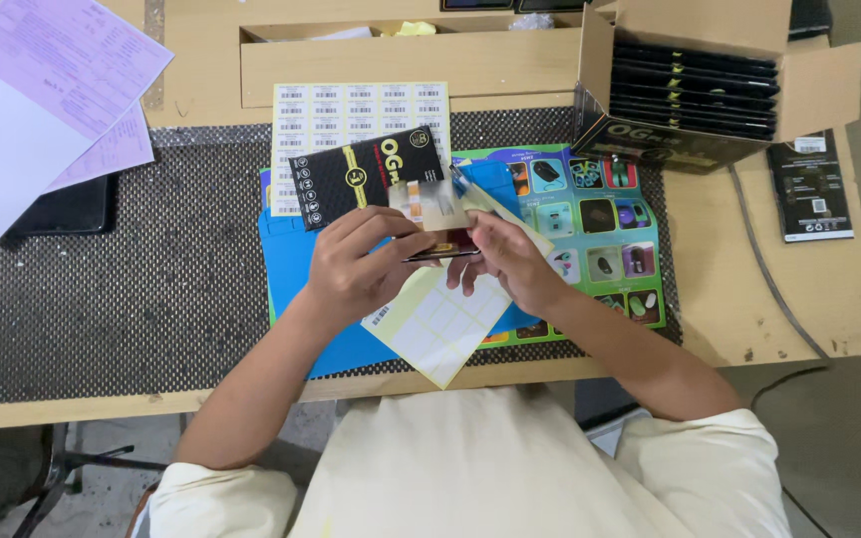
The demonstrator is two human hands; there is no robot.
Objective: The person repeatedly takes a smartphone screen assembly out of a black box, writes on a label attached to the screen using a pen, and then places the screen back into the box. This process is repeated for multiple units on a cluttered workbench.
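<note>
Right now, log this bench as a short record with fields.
left hand: grips the dark flat piece from the left
right hand: grips the same piece from the right
above the hands: black packet, with a blurred clear film at its right end
under the hands: yellow backing sheet on a blue mat
behind: label sheet
far right: open carton of black packets
far left: pink papers
</note>
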